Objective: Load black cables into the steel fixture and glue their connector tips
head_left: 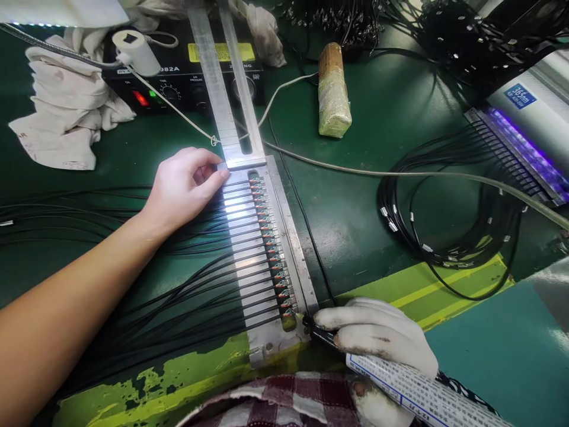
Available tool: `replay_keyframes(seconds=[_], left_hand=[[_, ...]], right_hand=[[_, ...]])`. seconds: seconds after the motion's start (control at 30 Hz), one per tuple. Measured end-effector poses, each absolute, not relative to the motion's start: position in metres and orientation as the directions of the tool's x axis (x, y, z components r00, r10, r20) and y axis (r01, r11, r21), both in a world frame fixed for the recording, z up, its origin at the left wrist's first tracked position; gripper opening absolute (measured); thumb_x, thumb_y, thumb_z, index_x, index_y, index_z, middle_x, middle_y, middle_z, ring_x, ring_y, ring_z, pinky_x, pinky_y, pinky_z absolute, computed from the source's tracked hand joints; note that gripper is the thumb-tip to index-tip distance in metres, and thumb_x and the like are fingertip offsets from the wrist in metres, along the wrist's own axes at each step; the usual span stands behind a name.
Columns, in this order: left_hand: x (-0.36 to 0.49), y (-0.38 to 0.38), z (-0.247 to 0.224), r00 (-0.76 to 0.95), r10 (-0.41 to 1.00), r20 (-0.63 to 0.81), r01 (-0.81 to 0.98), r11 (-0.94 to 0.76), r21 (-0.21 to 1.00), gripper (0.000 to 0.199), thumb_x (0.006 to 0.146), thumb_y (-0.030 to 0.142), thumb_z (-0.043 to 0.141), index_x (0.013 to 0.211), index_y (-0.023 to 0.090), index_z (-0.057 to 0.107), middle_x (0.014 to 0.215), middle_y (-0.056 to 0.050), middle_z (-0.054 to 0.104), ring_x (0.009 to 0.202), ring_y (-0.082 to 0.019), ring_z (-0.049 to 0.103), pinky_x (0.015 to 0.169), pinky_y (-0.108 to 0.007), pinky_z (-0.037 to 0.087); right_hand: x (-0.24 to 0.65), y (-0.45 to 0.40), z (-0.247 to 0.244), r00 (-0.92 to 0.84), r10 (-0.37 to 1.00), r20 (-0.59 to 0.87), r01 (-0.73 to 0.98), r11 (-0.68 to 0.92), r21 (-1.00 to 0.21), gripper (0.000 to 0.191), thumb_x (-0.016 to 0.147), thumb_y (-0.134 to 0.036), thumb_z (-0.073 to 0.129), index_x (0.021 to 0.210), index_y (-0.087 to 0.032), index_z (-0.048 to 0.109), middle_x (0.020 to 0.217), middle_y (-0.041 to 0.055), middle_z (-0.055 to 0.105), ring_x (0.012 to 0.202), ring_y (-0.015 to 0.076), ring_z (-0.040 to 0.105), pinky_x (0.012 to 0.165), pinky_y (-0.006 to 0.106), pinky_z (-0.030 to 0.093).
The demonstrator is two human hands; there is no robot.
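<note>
A long metal fixture [291, 237] lies on the green mat, holding a row of thin black cables [213, 258] whose stripped ends and small connectors [269, 237] line its slot. My bare left hand [189, 181] pinches the fixture's far left corner between thumb and fingers. In my gloved right hand [382, 335] is a white printed dispensing tube [400, 385] with a black front end. Its thin tip [300, 317] is beside the connector nearest me, at the near end of the slot; whether it touches cannot be told. A second metal frame [217, 89] adjoins the fixture's far end.
Behind stands a black control box [178, 89] with a white cloth [66, 107] on its left. A wrapped block [334, 95] is beyond the fixture. At right are coiled cables [444, 255] and a purple-lit lamp unit [528, 148]. A pale tube [338, 167] crosses the mat.
</note>
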State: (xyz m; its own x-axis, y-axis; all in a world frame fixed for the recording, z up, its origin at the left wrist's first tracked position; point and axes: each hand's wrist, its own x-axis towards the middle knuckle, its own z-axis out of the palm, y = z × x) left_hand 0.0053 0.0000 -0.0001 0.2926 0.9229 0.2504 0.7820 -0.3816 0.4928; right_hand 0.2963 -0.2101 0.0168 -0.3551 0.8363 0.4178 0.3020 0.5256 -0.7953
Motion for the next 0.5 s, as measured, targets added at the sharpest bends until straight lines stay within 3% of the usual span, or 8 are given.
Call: replay_keyframes(seconds=[0.5], left_hand=[[0.0071, -0.0019, 0.0026, 0.301, 0.928, 0.219, 0.792, -0.372, 0.485, 0.021, 0.090, 0.029, 0.060, 0.099, 0.010, 0.066, 0.077, 0.004, 0.049, 0.070, -0.008, 0.043, 0.069, -0.021, 0.035]], right_hand=[[0.2982, -0.2091, 0.0180, -0.364, 0.817, 0.446, 0.305, 0.558, -0.772, 0.029, 0.092, -0.045, 0.052, 0.102, -0.019, 0.062, 0.099, 0.0080, 0.075, 0.082, 0.0221, 0.074, 0.068, 0.034, 0.057]])
